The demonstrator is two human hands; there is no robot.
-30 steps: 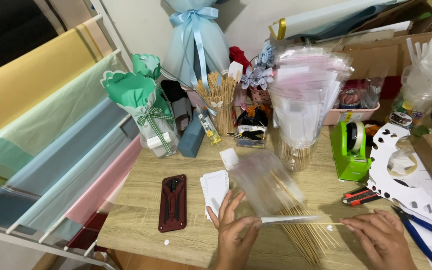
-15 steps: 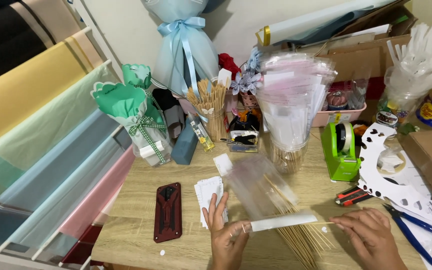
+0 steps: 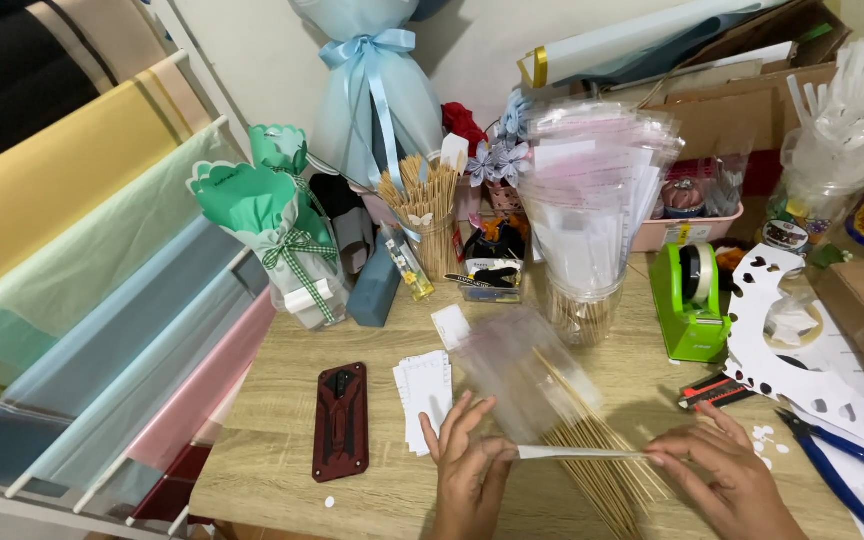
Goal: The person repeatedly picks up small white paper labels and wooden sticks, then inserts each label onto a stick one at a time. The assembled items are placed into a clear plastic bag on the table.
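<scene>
My left hand (image 3: 467, 465) and my right hand (image 3: 727, 480) together hold a clear cellophane bag (image 3: 522, 375) by its open end, near the table's front edge. Each hand pinches one end of the bag's white strip (image 3: 582, 453), stretched between them. The bag slants away to the upper left, with a white tab at its far end. Under it lies a pile of thin wooden skewers (image 3: 602, 470). A small stack of white cards (image 3: 424, 395) lies just left of my left hand.
A phone in a red and black case (image 3: 342, 420) lies left of the cards. A green tape dispenser (image 3: 690, 300), cups of skewers (image 3: 422, 215) and clear bags (image 3: 587, 210), wrapped bouquets (image 3: 272, 225), blue pliers (image 3: 832, 455) and paper rolls (image 3: 82, 300) surround the wooden table (image 3: 282, 400).
The view has shifted slightly. The bag has swung a little and my hands have pulled its strip taut between them, moving lower toward the table's front edge.
</scene>
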